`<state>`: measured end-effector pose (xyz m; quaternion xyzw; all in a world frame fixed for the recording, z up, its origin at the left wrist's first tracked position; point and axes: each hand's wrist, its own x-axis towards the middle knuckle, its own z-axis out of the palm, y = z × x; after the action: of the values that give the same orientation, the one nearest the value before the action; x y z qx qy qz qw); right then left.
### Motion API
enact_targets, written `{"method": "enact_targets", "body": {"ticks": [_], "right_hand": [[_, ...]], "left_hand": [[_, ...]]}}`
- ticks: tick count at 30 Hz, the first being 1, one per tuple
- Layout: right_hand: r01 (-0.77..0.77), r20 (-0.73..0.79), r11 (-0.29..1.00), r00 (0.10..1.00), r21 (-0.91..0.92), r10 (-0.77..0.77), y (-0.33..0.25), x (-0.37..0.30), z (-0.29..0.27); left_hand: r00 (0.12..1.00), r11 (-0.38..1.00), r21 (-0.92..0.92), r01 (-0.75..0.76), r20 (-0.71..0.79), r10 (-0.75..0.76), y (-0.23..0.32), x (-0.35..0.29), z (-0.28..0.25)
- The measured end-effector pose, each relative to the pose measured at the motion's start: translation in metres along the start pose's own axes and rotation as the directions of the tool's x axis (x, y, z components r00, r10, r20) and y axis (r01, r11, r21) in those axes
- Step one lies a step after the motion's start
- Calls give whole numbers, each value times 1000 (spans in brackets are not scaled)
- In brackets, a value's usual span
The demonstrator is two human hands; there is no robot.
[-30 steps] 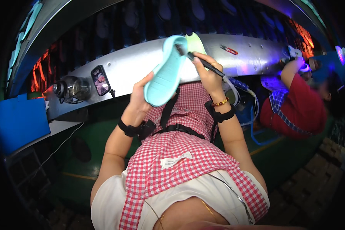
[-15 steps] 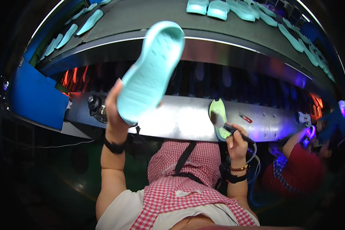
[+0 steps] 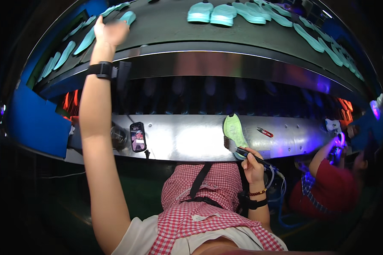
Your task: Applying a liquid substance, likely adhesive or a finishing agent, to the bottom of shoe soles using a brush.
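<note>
My left arm reaches out over the dark conveyor belt. My left hand is at a turquoise shoe sole there; the fingers are smeared by motion and hide part of it. My right hand is closed round the black handle of a brush. Its dark bristles lie against the left edge of a yellow-green sole, which rests lengthwise on the metal worktop. Thin clear tubing hangs beside my right wrist.
On the worktop lie red-handled thread snips, a phone and a dark bottle. Several turquoise soles stand along the belt. Orange glows mark both ends of the dark slot below it. A co-worker in red sits at the right.
My left hand has carried the turquoise sole from above the worktop up and left to the belt. The phone is uncovered. The brush has shifted slightly down and left.
</note>
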<state>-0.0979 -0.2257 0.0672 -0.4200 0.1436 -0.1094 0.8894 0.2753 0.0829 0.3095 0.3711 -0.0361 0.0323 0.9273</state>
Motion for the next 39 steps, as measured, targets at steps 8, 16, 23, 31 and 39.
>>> {"method": "enact_targets", "body": {"ticks": [8,16,23,31,39], "right_hand": [[-20,-38,1000,999,8,20,1,18,-2],[-10,-123,995,992,96,22,0,26,-21],[-32,-142,987,988,160,55,2,33,-56],[-96,-100,964,987,246,124,9,42,-69],[-93,-89,958,989,273,121,9,49,-81]], "left_hand": [[774,-170,779,-603,520,-362,-77,23,101],[733,-341,672,-657,466,-495,-170,57,144],[810,-332,765,-553,399,-430,-177,61,162],[747,-433,611,-663,502,-436,-226,70,242],[711,-456,556,-695,435,-553,-310,81,289]]}}
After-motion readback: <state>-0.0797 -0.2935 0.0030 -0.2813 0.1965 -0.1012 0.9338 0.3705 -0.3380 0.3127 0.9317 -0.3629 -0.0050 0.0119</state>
